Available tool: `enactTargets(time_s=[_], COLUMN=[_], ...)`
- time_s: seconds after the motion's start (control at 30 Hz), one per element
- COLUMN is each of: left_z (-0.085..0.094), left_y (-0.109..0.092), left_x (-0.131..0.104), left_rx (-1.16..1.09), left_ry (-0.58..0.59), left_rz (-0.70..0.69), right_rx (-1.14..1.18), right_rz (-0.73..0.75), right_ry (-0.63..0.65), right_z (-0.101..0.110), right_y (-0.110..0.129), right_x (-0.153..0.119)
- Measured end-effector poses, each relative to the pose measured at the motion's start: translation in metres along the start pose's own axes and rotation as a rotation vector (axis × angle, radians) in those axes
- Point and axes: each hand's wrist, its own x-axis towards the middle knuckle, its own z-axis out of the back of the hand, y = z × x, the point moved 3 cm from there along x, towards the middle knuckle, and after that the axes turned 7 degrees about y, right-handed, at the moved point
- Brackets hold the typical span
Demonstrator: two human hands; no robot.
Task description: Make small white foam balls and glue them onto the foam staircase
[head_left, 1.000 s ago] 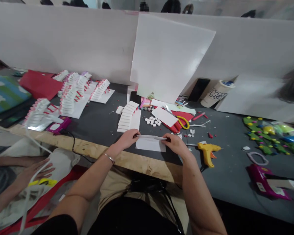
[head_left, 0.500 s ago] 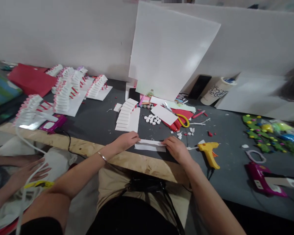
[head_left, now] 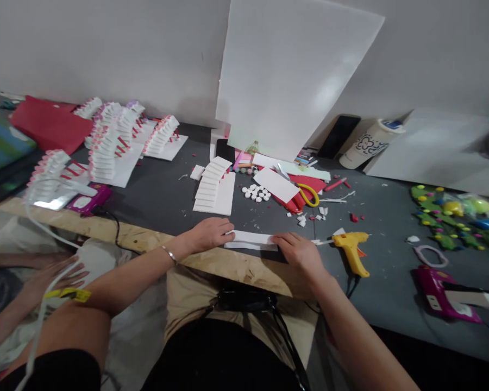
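A folded strip of white paper (head_left: 252,238) lies along the table's front edge between my hands. The fingers of my left hand (head_left: 212,234) are closed on its left end. At the right end, my right hand (head_left: 299,252) grips the same strip with bent fingers. Just beyond the strip stands a small model staircase (head_left: 214,187) of white steps on a white card base. A pile of white round pieces (head_left: 256,193) sits to its right. Close to my right hand, a yellow glue gun (head_left: 352,252) rests on its side with its nozzle pointing right.
Yellow-handled scissors (head_left: 308,195) lie on red sheets and paper scraps. Several finished-looking staircases (head_left: 118,144) stand at the left. Purple lamps (head_left: 90,200) sit at both sides. A cup (head_left: 369,145) and a phone (head_left: 340,136) lean near the wall. Another person's hands (head_left: 57,277) are at lower left.
The paper strip's upper flap has come down toward me, so less of the layer beneath shows. Both hands stay at its ends. The view has shifted slightly.
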Motion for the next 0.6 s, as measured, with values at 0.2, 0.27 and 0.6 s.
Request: enactTargets(time_s=[0.2,0.27,0.6], left_z=[-0.003,-0.004,-0.007], left_y=[-0.001,-0.001,0.007], left_x=[0.000,0.001,-0.001], left_rx=[-0.325,-0.424,-0.566], left_ry=[-0.087,-0.086,-0.085], left_rz=[0.251,0.288,0.329], right_rx=[0.220,0.279,0.363], right_rz=[-0.154,-0.177,-0.165], right_ry=[-0.110,-0.132,-0.125], right_z=[0.000,-0.002,-0.011], right_y=[0.005,0.004,0.000], right_x=[0.005,0.006,0.008])
